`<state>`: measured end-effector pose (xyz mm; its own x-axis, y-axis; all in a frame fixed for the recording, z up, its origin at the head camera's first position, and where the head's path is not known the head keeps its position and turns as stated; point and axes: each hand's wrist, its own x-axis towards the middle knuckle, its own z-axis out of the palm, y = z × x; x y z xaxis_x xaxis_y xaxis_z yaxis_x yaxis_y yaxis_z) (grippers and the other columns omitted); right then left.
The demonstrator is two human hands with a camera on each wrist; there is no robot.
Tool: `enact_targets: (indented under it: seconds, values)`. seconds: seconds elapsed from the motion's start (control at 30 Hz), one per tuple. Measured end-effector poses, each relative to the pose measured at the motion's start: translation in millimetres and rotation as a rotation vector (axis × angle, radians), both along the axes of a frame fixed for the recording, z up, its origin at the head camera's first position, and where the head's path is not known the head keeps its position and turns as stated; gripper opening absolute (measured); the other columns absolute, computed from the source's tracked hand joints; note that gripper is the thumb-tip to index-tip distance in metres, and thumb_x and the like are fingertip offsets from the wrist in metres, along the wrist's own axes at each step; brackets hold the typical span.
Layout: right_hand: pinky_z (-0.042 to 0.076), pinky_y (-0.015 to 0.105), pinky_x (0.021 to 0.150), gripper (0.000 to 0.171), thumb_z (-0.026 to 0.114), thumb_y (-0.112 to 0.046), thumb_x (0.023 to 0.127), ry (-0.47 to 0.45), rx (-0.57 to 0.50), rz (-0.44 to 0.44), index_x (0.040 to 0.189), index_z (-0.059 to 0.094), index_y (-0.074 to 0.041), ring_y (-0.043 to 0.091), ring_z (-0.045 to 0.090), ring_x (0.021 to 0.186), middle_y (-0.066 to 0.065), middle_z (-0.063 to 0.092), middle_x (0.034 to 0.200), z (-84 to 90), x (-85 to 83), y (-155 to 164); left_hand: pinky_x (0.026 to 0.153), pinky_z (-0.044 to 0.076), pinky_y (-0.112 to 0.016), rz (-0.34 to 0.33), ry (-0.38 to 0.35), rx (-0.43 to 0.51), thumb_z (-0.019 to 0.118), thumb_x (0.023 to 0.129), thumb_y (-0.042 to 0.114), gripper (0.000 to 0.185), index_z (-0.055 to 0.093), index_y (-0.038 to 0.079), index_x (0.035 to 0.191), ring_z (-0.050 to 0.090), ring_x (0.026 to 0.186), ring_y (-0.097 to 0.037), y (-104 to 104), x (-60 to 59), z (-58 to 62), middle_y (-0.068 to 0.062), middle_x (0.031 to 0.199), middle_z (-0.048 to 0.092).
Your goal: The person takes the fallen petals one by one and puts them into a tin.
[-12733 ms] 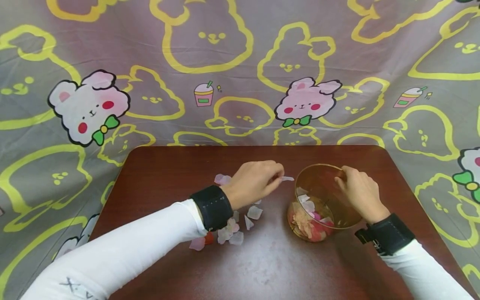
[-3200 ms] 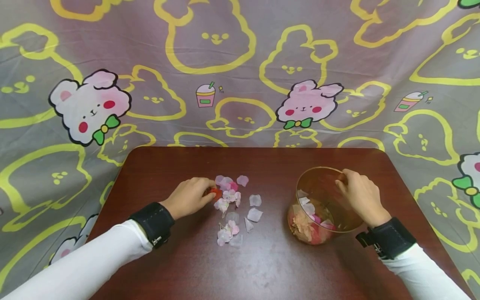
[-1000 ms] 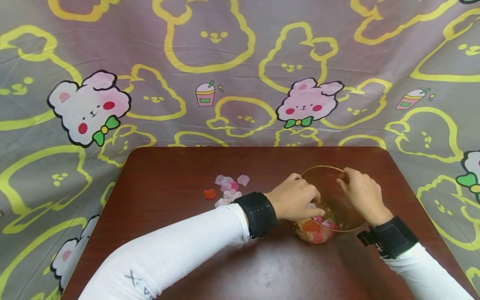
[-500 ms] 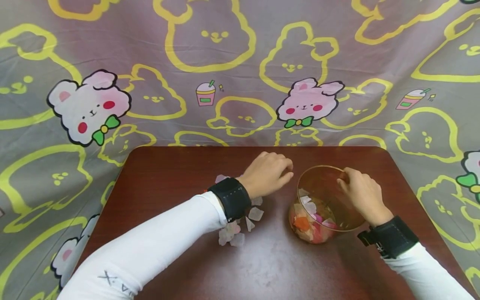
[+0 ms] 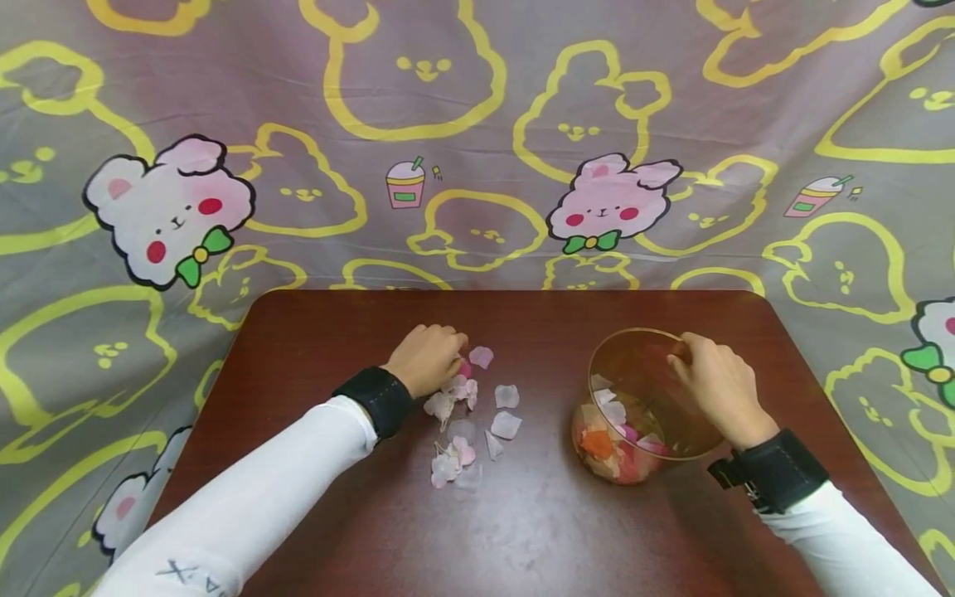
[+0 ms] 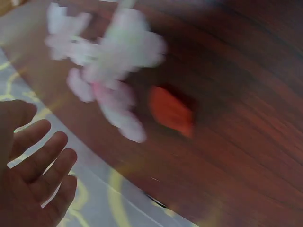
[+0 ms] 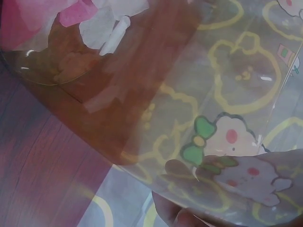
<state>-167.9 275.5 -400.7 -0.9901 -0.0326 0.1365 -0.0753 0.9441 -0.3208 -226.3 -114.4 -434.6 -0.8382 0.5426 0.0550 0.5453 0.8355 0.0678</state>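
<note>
Dark reddish-brown wooden table (image 5: pixel 522 531) before a rabbit-print cloth backdrop (image 5: pixel 477 124); scattered pale pink and white paper petals (image 5: pixel 470 406) left of centre; left hand (image 5: pixel 427 358), fingers loosely spread, reaching onto them, nothing gripped yet; right hand (image 5: pixel 715 383) pinching the rim of the clear round plastic tub (image 5: pixel 642 406), tilted, partly filled; step judged: picking up; next calls for a pinch, then a carry to the tub.

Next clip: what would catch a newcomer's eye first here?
Probably the clear plastic cup at the right of the dark red table, tilted and part-filled with pink, white and orange petals, with the right hand gripping its rim. Next, the loose petals scattered mid-table, where the left hand rests on the pile's far edge. Behind, a grey bunny-print cloth fills the background.
</note>
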Motion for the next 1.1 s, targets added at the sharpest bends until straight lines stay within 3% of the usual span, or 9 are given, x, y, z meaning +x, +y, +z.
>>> enact_targets:
  seconds: [0.27,0.5,0.67,0.93,1.1]
  values:
    - [0.034,0.032,0.048,0.015,0.066,-0.017,0.096,-0.008,0.010,0.001,0.098,0.066,-0.003,0.021,0.053,0.057,0.010,0.066,0.072,0.0,0.9,-0.7,0.079,0.058,-0.045,0.108,-0.073,-0.057,0.077,0.088,0.016,0.025,0.071,0.002,0.108,0.070,0.085,-0.030,-41.7,3.5,-25.5,-0.014,0.096,0.073]
    - [0.036,0.033,0.048,0.015,0.066,-0.017,0.097,-0.010,0.011,0.001,0.097,0.066,-0.003,0.022,0.056,0.059,0.013,0.069,0.077,1.4,0.9,-0.6,0.074,0.058,-0.043,0.175,-0.084,-0.081,0.084,0.082,0.019,0.026,0.070,0.005,0.099,0.067,0.078,-0.027,-51.9,7.1,-40.3,-0.013,0.089,0.073]
    - [0.036,0.034,0.049,0.014,0.066,-0.017,0.097,-0.015,0.009,-0.001,0.097,0.067,-0.003,0.023,0.057,0.059,0.012,0.070,0.078,2.8,0.3,-1.3,0.073,0.060,-0.043,0.208,-0.103,-0.074,0.084,0.082,0.017,0.027,0.069,0.004,0.101,0.064,0.072,-0.025,-51.7,10.2,-43.8,-0.013,0.087,0.073]
    - [0.035,0.033,0.049,0.016,0.067,-0.017,0.096,-0.021,0.008,-0.007,0.098,0.066,-0.001,0.022,0.053,0.058,0.011,0.066,0.074,2.5,1.0,-2.1,0.071,0.059,-0.040,0.248,-0.195,-0.057,0.081,0.084,0.013,0.020,0.070,0.002,0.097,0.060,0.068,-0.023,-52.8,12.8,-41.1,-0.011,0.082,0.071]
    - [0.036,0.033,0.049,0.016,0.068,-0.017,0.096,-0.016,0.011,-0.011,0.097,0.066,-0.001,0.022,0.053,0.058,0.011,0.066,0.074,3.7,0.3,-3.2,0.066,0.057,-0.040,0.237,-0.175,-0.048,0.078,0.086,0.009,0.011,0.069,0.004,0.090,0.060,0.065,-0.022,-56.3,15.0,-42.0,-0.010,0.079,0.070]
